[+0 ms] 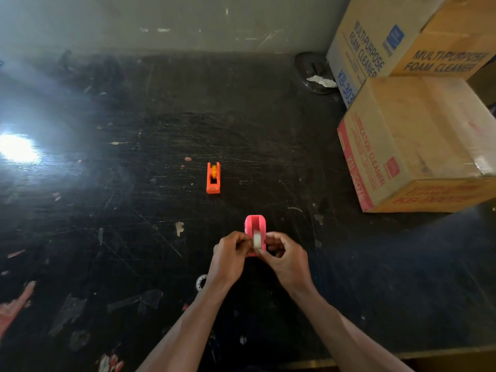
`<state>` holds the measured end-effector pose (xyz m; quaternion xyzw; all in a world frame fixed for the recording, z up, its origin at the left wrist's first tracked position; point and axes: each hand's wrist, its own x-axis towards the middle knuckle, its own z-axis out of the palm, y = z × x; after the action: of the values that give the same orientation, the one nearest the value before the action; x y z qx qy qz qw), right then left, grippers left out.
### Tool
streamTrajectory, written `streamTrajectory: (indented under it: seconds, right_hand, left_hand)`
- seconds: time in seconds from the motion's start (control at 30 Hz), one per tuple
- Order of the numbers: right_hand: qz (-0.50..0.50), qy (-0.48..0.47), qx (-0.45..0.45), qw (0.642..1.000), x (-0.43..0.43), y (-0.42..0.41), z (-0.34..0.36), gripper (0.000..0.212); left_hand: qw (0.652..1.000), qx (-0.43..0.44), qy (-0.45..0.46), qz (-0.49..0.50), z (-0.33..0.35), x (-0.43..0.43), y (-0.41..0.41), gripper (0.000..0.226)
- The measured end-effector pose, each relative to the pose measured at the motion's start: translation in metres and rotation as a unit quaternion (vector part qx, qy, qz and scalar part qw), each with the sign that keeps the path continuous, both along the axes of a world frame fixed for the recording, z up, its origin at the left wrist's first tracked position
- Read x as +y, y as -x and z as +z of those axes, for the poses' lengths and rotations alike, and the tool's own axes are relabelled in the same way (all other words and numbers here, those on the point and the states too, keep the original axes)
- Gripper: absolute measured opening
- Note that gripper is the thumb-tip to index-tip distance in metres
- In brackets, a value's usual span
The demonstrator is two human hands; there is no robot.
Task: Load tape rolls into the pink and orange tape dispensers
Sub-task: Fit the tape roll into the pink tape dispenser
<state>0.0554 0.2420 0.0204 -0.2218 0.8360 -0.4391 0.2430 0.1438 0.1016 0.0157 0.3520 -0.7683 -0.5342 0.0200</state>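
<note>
A pink tape dispenser (255,224) stands on the dark scratched table (134,210), just beyond my hands. Over its near end I hold a small clear tape roll (257,239) edge-on. My left hand (230,255) pinches the roll from the left and my right hand (285,257) from the right. Farther back an orange tape dispenser (213,178) stands alone with a yellow roll in its cradle. Another clear tape roll (200,282) lies flat on the table, partly hidden behind my left wrist.
Stacked cardboard boxes (413,146) fill the right side of the table. A dark round object with crumpled paper (314,73) sits by the back wall. Bright glare (18,149) washes out the left. Tape scraps and paint marks dot the surface.
</note>
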Motion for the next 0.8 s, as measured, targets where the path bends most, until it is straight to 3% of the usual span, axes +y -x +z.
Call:
streamTrajectory:
  seconds: [0.13,0.33,0.8]
  right_hand:
    - [-0.007,0.012,-0.022,1.000,-0.007,0.006,-0.005,0.031]
    - [-0.014,0.008,-0.041,0.999,-0.019,0.018,-0.015,0.030]
    - [-0.027,-0.026,-0.029,0.999,-0.030,0.022,-0.032,0.030]
  left_hand:
    - [1.000,-0.004,-0.005,0.018,-0.007,-0.005,0.012,0.011]
    - [0.999,-0.001,-0.021,0.041,-0.014,-0.011,0.024,0.010]
    - [0.992,-0.035,0.119,0.026,-0.029,-0.009,0.035,0.011]
